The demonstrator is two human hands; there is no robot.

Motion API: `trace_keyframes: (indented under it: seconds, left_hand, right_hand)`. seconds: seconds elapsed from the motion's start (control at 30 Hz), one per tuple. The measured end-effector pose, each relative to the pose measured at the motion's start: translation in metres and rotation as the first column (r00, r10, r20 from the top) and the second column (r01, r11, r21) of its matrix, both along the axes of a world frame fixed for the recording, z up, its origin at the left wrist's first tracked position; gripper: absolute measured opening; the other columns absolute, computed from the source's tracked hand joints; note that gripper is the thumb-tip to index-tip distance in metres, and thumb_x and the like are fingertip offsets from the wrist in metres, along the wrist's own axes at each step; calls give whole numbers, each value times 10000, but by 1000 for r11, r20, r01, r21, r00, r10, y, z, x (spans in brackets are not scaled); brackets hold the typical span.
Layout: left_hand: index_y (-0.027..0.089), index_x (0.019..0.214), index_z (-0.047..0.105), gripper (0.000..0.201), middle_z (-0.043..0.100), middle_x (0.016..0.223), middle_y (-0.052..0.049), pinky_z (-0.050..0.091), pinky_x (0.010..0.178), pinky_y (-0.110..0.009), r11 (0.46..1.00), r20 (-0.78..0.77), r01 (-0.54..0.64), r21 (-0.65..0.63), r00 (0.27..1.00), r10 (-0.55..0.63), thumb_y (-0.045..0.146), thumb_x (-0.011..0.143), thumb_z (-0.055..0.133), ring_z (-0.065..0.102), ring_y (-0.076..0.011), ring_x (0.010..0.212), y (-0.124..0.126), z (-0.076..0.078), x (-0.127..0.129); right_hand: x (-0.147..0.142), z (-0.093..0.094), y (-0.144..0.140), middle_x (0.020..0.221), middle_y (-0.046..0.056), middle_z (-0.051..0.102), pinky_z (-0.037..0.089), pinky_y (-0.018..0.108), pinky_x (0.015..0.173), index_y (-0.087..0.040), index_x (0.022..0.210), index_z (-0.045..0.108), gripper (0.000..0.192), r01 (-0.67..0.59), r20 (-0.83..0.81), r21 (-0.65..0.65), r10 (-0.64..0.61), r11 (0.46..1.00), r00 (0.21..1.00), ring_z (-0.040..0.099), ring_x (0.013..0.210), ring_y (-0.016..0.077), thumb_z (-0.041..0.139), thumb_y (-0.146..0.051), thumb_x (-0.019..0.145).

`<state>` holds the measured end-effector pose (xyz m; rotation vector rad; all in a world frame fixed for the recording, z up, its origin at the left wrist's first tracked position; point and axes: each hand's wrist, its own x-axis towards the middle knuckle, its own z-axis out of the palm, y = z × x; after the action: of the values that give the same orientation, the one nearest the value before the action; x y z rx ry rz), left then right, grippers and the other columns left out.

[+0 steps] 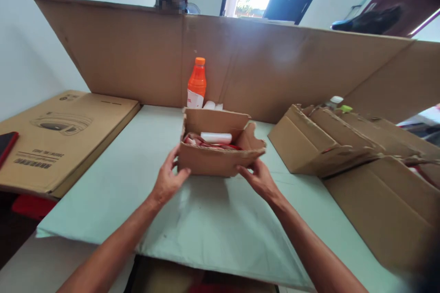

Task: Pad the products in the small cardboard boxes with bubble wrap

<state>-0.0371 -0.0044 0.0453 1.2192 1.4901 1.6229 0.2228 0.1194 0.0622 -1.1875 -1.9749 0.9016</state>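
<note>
A small open cardboard box sits in the middle of the pale green table top. Inside it lie a white tube and red items. My left hand grips the box's front left corner, thumb on the front wall. At the front right corner, my right hand holds the box, fingers under the torn flap. An orange bottle with an orange cap stands upright just behind the box.
A tall cardboard sheet stands as a wall along the table's back. A flat printed carton lies at the left, with a red-edged phone on it. Larger open cardboard boxes crowd the right side, with bottle tops showing.
</note>
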Motion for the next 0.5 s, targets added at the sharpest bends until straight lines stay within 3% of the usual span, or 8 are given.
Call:
trace_keyframes:
  seconds: [0.07, 0.13, 0.2, 0.33, 0.4, 0.5]
  left_hand:
    - [196, 1469, 420, 703, 541, 1450, -143, 463, 1106, -444, 999, -68, 35, -11, 997, -36, 298, 814, 654, 548, -274, 1310, -16, -9, 24]
    - [191, 1464, 412, 670, 549, 1416, -153, 472, 1095, -471, 999, -150, -2, -47, 989, -5, 304, 845, 642, 566, -279, 1278, -46, -22, 33]
    - [210, 1457, 412, 647, 546, 1391, -144, 457, 1106, -501, 992, -264, -103, -76, 961, 79, 334, 868, 651, 567, -286, 1261, -83, -36, 25]
    - [264, 1433, 429, 691, 527, 1405, -131, 425, 1132, -552, 951, -421, -293, -98, 878, 228, 433, 833, 727, 545, -325, 1290, -145, -50, -9]
    - [282, 1496, 348, 826, 455, 1502, -146, 416, 1144, -558, 937, -396, -336, -100, 877, 272, 475, 804, 755, 501, -348, 1360, -156, -51, -21]
    - [281, 1569, 205, 1018, 341, 1602, -180, 403, 1154, -569, 940, -350, -330, -93, 894, 279, 526, 767, 783, 431, -377, 1433, -148, -51, -27]
  right_hand:
    - [31, -5, -8, 1016, 141, 745, 549, 394, 719, -140, 1089, 651, 531, 48, 6, 17, -48, 999, 999, 687, 871, 293, 691, -578, 792]
    - [37, -9, -16, 1052, 143, 747, 551, 427, 807, -148, 1124, 658, 562, 4, -13, 6, -4, 1000, 1000, 680, 975, 319, 688, -607, 801]
    - [22, -11, -21, 1155, 144, 731, 537, 444, 905, -156, 1200, 644, 597, -136, -65, -15, 135, 991, 989, 655, 1091, 328, 678, -614, 818]
    - [-36, -13, -13, 1373, 130, 639, 497, 428, 1009, -185, 1362, 564, 655, -421, -222, 22, 414, 907, 883, 602, 1220, 301, 636, -602, 863]
    - [-59, -18, -11, 1419, 136, 603, 498, 435, 1001, -191, 1413, 516, 653, -433, -233, 40, 430, 901, 873, 591, 1234, 293, 613, -561, 884]
    - [-73, -34, -16, 1456, 164, 560, 514, 452, 965, -180, 1479, 432, 711, -358, -208, 10, 352, 934, 913, 568, 1264, 305, 627, -490, 870]
